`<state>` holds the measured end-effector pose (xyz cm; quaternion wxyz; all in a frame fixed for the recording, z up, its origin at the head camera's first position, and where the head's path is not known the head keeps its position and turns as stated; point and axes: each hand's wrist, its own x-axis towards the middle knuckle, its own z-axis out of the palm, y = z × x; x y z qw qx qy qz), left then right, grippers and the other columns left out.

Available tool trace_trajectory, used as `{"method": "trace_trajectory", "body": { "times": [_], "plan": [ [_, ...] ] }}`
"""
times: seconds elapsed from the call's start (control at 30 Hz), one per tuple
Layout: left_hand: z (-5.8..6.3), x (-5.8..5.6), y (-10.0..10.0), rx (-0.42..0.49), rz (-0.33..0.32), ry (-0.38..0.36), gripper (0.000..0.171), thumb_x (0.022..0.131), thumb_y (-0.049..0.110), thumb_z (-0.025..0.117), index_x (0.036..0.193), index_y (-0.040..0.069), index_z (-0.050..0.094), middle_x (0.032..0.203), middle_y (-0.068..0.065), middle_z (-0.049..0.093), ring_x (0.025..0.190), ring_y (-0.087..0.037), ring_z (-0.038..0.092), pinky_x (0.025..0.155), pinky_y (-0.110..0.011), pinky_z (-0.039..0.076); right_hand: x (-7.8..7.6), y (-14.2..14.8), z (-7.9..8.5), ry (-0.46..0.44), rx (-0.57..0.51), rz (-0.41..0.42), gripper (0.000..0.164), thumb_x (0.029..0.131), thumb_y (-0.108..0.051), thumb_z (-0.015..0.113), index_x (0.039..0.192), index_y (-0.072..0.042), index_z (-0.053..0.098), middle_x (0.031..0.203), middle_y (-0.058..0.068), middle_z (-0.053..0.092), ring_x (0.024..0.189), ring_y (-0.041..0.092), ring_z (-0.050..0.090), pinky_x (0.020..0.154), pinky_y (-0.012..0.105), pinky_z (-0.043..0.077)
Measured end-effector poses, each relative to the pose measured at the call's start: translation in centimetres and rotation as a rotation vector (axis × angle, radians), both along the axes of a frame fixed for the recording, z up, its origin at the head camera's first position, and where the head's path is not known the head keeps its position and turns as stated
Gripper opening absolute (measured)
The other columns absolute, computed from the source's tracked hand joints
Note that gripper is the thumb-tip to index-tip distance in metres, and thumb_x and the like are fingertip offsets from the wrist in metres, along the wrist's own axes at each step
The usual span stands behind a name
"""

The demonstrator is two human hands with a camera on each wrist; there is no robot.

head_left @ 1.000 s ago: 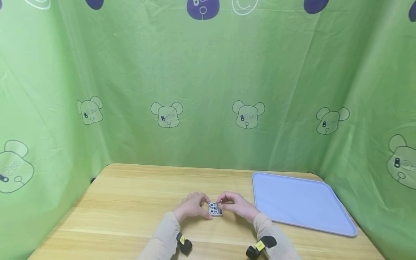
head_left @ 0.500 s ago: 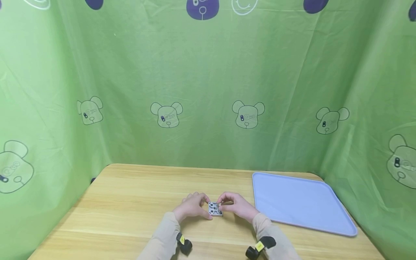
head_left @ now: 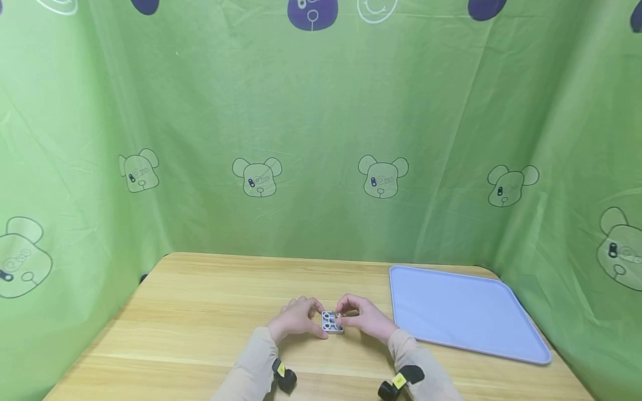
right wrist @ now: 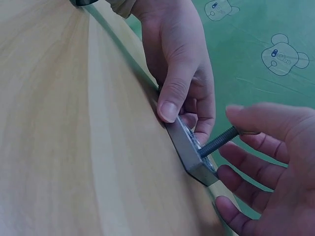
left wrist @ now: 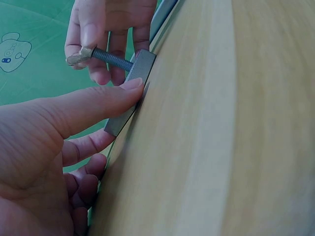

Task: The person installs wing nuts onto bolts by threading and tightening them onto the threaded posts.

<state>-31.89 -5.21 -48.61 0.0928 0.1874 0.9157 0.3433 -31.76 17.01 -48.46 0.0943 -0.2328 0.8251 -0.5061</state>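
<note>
A small square grey metal block (head_left: 329,323) with round holes in its top face lies on the wooden table. My left hand (head_left: 299,319) grips it from the left, thumb on the near edge (left wrist: 129,101) and fingers at the far side. A threaded wing bolt (left wrist: 114,60) stands up out of the block's right part, its shank long and exposed. With thumb and fingertips my right hand (head_left: 364,319) pinches the bolt's head; its other fingers spread loosely beside the block. In the right wrist view the bolt's shank (right wrist: 219,142) enters the top face, and the thumb partly hides the head.
A pale blue tray (head_left: 466,314) lies on the table to the right of my right hand. Green cloth (head_left: 321,223) printed with bear heads hangs around the table's back and sides. Each wrist carries a small black camera, such as the left one (head_left: 286,380).
My right hand's fingers shift slightly at the bolt's head, and the right wrist moves a little. The block and my left hand stay in place.
</note>
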Motion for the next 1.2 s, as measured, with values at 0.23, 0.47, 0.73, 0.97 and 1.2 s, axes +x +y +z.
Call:
{"method": "trace_trajectory", "body": {
  "times": [0.23,0.47,0.73,0.97,1.2],
  "plan": [
    [-0.07,-0.05,0.02,-0.004,0.003,0.005,0.054,0.062,0.034,0.088,0.106,0.018,0.062,0.091,-0.001,0.052,0.084,-0.018,0.040,0.075,-0.034,0.029,-0.30,0.56,0.17,-0.034,-0.027,0.001,0.031,0.093,-0.026,0.062,0.114,-0.003,0.058,0.114,0.016,0.065,0.103,0.015,0.059,0.092,0.039,0.045],
    [-0.18,-0.11,0.06,-0.007,0.007,0.010,0.054,0.061,0.035,0.088,0.106,0.019,0.062,0.090,0.000,0.052,0.082,-0.017,0.040,0.075,-0.033,0.029,-0.25,0.78,0.43,-0.071,-0.082,-0.003,0.029,0.096,-0.019,0.057,0.117,0.000,0.060,0.120,0.022,0.064,0.105,0.016,0.060,0.087,0.040,0.049],
    [-0.13,-0.07,0.04,-0.006,0.008,0.011,0.052,0.061,0.035,0.088,0.104,0.019,0.062,0.091,0.000,0.052,0.084,-0.018,0.040,0.075,-0.034,0.029,-0.39,0.90,0.18,-0.090,-0.084,0.045,0.031,0.094,-0.015,0.057,0.121,-0.001,0.059,0.125,0.021,0.061,0.105,0.012,0.059,0.088,0.038,0.049],
    [-0.10,-0.03,0.02,-0.004,0.005,0.011,0.052,0.062,0.035,0.088,0.104,0.019,0.062,0.091,0.000,0.051,0.083,-0.018,0.040,0.075,-0.034,0.029,-0.37,0.81,0.05,-0.085,-0.080,0.085,0.034,0.092,-0.015,0.059,0.123,-0.003,0.060,0.124,0.020,0.062,0.111,0.021,0.057,0.092,0.036,0.046],
    [-0.10,-0.03,0.04,-0.012,0.005,0.010,0.052,0.061,0.035,0.088,0.104,0.019,0.062,0.090,0.000,0.052,0.083,-0.018,0.040,0.075,-0.033,0.029,-0.31,0.63,0.11,-0.076,-0.054,0.051,0.031,0.090,-0.018,0.063,0.118,-0.005,0.063,0.120,0.016,0.064,0.110,0.021,0.056,0.093,0.037,0.043]
  ]
}}
